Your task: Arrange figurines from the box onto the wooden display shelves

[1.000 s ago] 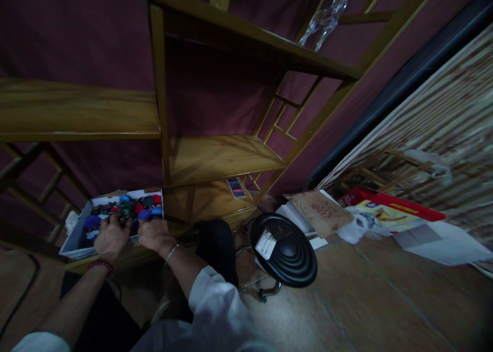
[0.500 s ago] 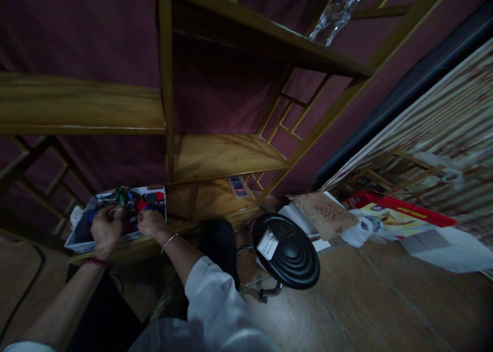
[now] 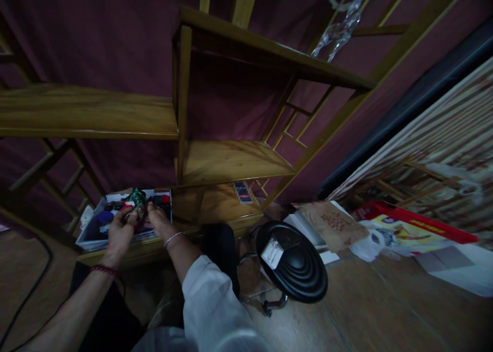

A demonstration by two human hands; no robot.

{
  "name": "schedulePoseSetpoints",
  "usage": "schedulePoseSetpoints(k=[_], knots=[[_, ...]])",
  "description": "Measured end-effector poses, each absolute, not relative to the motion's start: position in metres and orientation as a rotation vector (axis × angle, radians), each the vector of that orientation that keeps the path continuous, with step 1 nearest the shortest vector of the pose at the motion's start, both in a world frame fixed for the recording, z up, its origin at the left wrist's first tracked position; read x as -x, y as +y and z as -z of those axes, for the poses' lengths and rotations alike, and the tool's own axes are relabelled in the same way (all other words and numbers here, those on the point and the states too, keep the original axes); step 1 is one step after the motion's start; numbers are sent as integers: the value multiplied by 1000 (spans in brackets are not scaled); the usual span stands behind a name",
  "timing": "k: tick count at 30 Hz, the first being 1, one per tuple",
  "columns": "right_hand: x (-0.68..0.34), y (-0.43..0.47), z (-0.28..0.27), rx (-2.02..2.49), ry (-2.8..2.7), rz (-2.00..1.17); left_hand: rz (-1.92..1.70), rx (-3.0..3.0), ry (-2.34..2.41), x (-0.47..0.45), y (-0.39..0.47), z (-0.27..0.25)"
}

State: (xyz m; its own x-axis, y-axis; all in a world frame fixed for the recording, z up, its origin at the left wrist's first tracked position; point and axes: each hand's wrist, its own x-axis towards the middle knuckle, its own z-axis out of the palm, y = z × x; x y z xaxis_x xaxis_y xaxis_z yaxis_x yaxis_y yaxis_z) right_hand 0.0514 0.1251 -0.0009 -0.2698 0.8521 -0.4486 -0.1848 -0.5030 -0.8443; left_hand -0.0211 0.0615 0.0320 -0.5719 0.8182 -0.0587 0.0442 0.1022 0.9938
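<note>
Fingers (image 3: 117,218) of our left hand (image 3: 120,235) curl around a shiny green bundle (image 3: 136,196) over the white box (image 3: 91,245); our right hand (image 3: 159,220) is just beside it, and we cannot tell whether it grips. 1 black stool (image 3: 298,259) stands right of the box, well apart.

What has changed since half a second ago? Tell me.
The left hand moved right within the box, closer to the right hand; the shiny green item shifted right too. Their grips are unclear. Box and black stool stayed put.
</note>
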Motion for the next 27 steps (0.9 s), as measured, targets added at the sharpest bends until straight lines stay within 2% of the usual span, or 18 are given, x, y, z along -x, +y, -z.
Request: schedulePoseSetpoints(k=[6, 12, 19, 27], knots=[[-60, 124, -13, 1271, -750, -1916, -1419, -922, 1700, 30, 62, -24], [-61, 121, -14, 1238, -695, -1845, -1297, -977, 1841, 30, 65, -26], [-65, 117, -16, 1145, -614, -1812, -997, -1233, 1941, 34, 72, -26], [-67, 115, -11, 1089, -528, -1817, -1082, -1153, 1954, 31, 74, -25]])
